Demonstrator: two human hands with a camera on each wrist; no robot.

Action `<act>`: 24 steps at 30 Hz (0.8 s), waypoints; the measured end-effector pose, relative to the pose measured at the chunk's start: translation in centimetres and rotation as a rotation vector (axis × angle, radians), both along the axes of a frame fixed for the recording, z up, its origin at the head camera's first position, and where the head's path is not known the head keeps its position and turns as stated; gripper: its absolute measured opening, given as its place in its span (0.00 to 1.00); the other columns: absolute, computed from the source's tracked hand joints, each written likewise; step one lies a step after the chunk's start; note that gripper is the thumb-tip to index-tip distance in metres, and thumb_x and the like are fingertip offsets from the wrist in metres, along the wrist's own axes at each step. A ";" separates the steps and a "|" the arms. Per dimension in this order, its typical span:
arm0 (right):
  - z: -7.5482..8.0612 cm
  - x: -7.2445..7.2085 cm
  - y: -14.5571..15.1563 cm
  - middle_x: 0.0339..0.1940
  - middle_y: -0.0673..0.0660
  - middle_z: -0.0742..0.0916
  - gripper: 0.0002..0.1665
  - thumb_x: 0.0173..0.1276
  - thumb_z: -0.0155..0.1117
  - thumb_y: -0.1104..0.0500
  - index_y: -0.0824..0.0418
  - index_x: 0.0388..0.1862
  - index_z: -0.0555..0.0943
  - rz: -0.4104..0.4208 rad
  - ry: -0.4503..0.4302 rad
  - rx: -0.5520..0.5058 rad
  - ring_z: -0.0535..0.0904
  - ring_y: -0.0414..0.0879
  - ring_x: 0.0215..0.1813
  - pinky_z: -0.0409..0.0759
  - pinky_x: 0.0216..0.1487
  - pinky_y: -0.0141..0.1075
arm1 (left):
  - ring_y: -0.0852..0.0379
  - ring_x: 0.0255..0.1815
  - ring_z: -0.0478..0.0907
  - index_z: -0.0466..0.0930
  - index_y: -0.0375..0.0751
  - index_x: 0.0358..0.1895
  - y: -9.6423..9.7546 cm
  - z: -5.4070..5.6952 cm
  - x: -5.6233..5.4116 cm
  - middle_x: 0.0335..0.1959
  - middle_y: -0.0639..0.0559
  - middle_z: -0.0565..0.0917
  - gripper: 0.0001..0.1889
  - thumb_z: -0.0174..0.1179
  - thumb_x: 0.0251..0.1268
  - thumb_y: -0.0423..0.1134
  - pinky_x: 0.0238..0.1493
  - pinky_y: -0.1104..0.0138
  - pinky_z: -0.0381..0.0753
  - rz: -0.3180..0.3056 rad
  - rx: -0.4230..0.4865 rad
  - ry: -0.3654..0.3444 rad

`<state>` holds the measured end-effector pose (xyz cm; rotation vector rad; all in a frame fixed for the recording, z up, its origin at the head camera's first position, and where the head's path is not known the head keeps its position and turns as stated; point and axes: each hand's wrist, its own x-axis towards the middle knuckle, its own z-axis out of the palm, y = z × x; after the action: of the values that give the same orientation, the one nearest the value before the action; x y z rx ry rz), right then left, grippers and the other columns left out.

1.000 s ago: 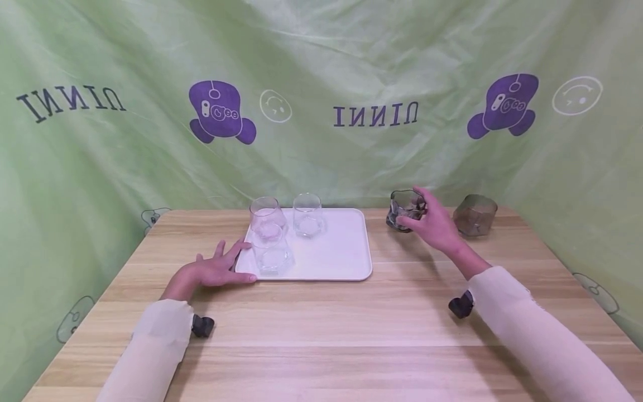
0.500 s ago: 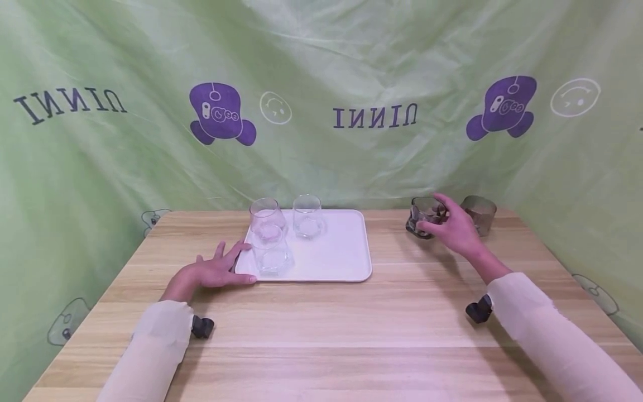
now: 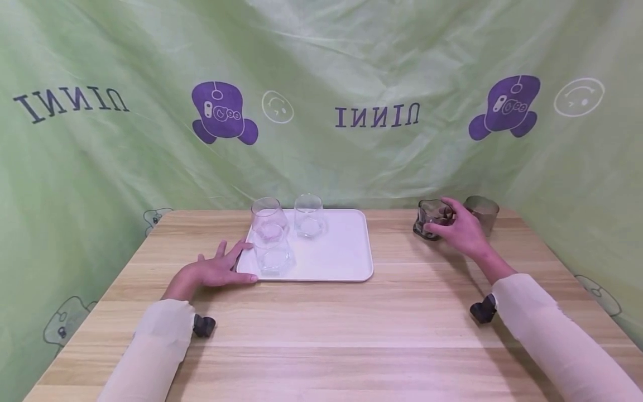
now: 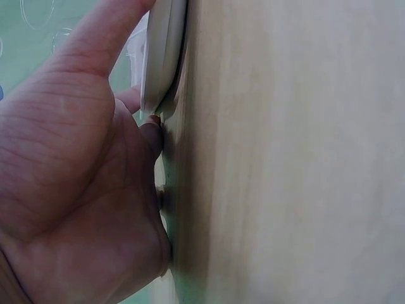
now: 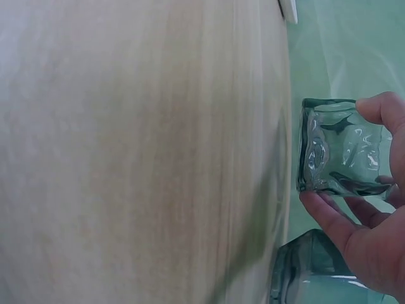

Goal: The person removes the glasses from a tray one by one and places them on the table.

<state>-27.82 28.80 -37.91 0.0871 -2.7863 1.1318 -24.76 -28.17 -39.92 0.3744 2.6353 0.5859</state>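
Note:
My right hand (image 3: 464, 230) holds a smoky grey, wavy-sided glass (image 3: 429, 220) between thumb and fingers at the back right. In the right wrist view this glass (image 5: 342, 149) shows a gap between its base and the tabletop edge line. A second grey glass (image 3: 485, 212) stands just behind the hand, partly hidden by it. At the left, my left hand (image 3: 213, 272) touches the near left corner of a white tray (image 3: 341, 254), fingers spread and thumb along the front rim (image 4: 166, 57). Three clear glasses stand on the tray, one of them (image 3: 308, 216) at its back.
The wooden table (image 3: 321, 335) extends in front of the tray and between the two arms. A green printed curtain (image 3: 311, 156) hangs close behind the table's back edge and at both sides.
My right hand has moved right with the grey glass, away from the tray and closer to the second grey glass. The left hand and the tray have stayed put.

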 end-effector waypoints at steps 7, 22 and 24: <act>-0.6 -0.5 0.4 0.72 0.78 0.69 0.62 0.65 0.78 0.46 0.65 0.83 0.51 -0.010 -0.016 -0.002 0.64 0.79 0.69 0.63 0.66 0.69 | 0.27 0.80 0.25 0.46 0.52 0.81 0.0 0.0 0.0 0.81 0.27 0.45 0.53 0.62 0.62 0.71 0.61 0.20 0.27 0.000 -0.008 -0.001; -1.2 -0.7 1.2 0.74 0.80 0.65 0.61 0.65 0.78 0.53 0.66 0.84 0.48 0.000 -0.017 -0.057 0.60 0.79 0.72 0.60 0.68 0.70 | 0.26 0.79 0.24 0.47 0.52 0.81 -0.3 -0.2 0.0 0.79 0.23 0.46 0.53 0.63 0.60 0.72 0.58 0.19 0.23 -0.008 0.036 0.005; -1.1 -0.7 1.3 0.75 0.80 0.63 0.61 0.65 0.78 0.53 0.66 0.84 0.48 0.005 -0.018 -0.052 0.59 0.79 0.73 0.59 0.69 0.70 | 0.25 0.79 0.24 0.47 0.52 0.81 -0.3 -0.3 -0.1 0.79 0.23 0.46 0.54 0.63 0.60 0.72 0.58 0.19 0.24 -0.007 0.028 0.010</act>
<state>-28.49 30.11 -39.04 0.0786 -2.7713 1.2114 -24.89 -28.48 -40.21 0.3959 2.6370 0.6210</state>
